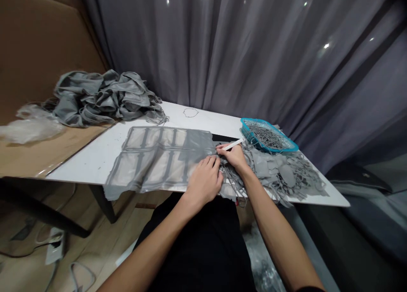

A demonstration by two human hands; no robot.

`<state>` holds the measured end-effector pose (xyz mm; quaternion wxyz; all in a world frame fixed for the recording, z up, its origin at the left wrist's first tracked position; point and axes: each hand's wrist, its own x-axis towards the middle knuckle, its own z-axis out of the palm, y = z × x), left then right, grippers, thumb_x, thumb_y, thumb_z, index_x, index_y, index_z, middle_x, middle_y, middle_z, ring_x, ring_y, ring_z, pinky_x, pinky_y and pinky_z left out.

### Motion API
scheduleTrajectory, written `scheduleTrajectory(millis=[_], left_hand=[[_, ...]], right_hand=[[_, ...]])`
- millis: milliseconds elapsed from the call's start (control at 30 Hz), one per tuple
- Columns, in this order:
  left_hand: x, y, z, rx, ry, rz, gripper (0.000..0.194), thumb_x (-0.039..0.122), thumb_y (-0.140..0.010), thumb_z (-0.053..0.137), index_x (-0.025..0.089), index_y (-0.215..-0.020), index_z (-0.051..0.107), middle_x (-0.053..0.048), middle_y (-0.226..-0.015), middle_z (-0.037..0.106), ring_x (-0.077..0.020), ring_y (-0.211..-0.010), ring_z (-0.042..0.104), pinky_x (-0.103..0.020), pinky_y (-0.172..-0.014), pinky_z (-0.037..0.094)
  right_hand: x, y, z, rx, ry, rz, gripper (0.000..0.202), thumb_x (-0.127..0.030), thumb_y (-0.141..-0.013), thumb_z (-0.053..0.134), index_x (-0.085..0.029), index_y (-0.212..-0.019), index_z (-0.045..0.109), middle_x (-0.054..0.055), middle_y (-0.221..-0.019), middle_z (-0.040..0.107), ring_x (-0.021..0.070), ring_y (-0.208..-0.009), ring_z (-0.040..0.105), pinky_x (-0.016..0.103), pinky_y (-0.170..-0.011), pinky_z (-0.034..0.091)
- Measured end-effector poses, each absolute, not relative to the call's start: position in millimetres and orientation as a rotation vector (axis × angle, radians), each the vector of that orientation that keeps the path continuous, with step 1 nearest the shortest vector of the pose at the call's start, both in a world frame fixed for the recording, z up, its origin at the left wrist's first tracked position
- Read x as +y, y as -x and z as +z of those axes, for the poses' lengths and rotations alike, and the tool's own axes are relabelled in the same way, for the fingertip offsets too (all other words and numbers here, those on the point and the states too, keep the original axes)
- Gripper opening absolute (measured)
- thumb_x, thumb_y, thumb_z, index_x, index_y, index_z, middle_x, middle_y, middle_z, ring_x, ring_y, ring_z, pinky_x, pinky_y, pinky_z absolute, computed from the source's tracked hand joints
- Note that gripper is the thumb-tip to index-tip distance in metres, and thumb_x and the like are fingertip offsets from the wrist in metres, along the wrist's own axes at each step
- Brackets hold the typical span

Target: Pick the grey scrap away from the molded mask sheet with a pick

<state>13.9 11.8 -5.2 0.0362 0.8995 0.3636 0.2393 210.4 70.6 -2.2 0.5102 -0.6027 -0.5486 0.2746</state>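
A thin grey sheet (154, 156) with rows of paler rectangular panels lies on the white table, its near edge hanging over the front. My left hand (206, 177) rests on the sheet's right end, palm down, fingers lying on it. In my right hand (234, 155) is a slim white pen-like tool (233, 144), pinched in the fingers and slanting up to the right. Its lower end is hidden by the fingers, close to the sheet's right edge. Around and under this hand are loose grey strips and scraps (270, 173).
A blue basket (288, 147) of thin grey pieces stands at the back right. Crumpled grey sheets (108, 97) are heaped at the left, beside clear plastic (33, 124) on cardboard. A thin dark loop (190, 112) lies near the curtain (197, 41). A power strip (55, 246) is on the floor.
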Motion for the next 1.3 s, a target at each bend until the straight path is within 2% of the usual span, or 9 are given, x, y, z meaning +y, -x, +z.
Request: scheduleTrajectory(millis=[333, 633, 833, 967, 1133, 1300], left_hand=[[11.7, -14.2, -4.5, 1.129, -2.771, 0.710, 0.050, 0.029, -0.114, 0.044, 0.007, -0.157, 0.055, -0.022, -0.164, 0.062, -0.0355, -0.154, 0.056, -0.050, -0.129, 0.045], [12.2, -13.5, -5.2, 1.112, -2.769, 0.758, 0.046, 0.029, -0.113, 0.044, 0.011, -0.153, 0.057, -0.021, -0.160, 0.065, -0.0345, -0.152, 0.058, -0.051, -0.127, 0.046], [12.1, -13.6, -4.9, 1.104, -2.772, 0.746, 0.048, 0.028, -0.113, 0.043, 0.007, -0.154, 0.057, -0.023, -0.161, 0.064, -0.0360, -0.151, 0.058, -0.052, -0.127, 0.047], [12.6, -14.0, -7.0, 1.108, -2.765, 0.761, 0.047, 0.028, -0.113, 0.044, 0.010, -0.155, 0.056, -0.021, -0.161, 0.064, -0.0350, -0.152, 0.058, -0.051, -0.127, 0.046], [12.6, -13.9, -7.9, 1.110, -2.759, 0.765, 0.047, 0.029, -0.113, 0.043, 0.011, -0.154, 0.056, -0.021, -0.161, 0.065, -0.0349, -0.152, 0.058, -0.052, -0.127, 0.047], [11.3, -13.1, -4.4, 1.111, -2.758, 0.738, 0.047, 0.029, -0.113, 0.044, 0.011, -0.155, 0.057, -0.022, -0.162, 0.063, -0.0351, -0.153, 0.057, -0.051, -0.128, 0.046]], right_hand=[[68.6, -209.9, -1.3, -1.371, 1.439, 0.645, 0.011, -0.032, -0.072, 0.084, -0.021, -0.071, 0.081, 0.010, -0.087, 0.086, 0.0263, -0.081, 0.077, 0.038, -0.080, 0.062], [69.3, -211.6, -0.2, -1.317, 1.422, 0.741, 0.018, -0.032, -0.069, 0.087, -0.019, -0.081, 0.087, 0.009, -0.087, 0.086, 0.0254, -0.080, 0.076, 0.036, -0.076, 0.060], [68.5, -209.8, -0.8, -1.298, 1.385, 0.738, 0.023, -0.035, -0.068, 0.087, -0.018, -0.084, 0.089, 0.010, -0.088, 0.086, 0.0243, -0.078, 0.074, 0.036, -0.076, 0.059], [67.8, -210.1, -1.1, -1.324, 1.368, 0.709, 0.023, -0.041, -0.070, 0.091, -0.019, -0.077, 0.085, 0.012, -0.093, 0.087, 0.0265, -0.084, 0.077, 0.038, -0.081, 0.062], [66.2, -209.7, 0.1, -1.363, 1.377, 0.687, 0.033, -0.048, -0.071, 0.092, -0.019, -0.085, 0.089, 0.012, -0.091, 0.088, 0.0309, -0.087, 0.081, 0.042, -0.084, 0.065], [65.6, -205.5, 1.9, -1.408, 1.366, 0.642, 0.032, -0.051, -0.075, 0.090, -0.020, -0.082, 0.089, 0.012, -0.094, 0.089, 0.0342, -0.091, 0.083, 0.044, -0.084, 0.066]])
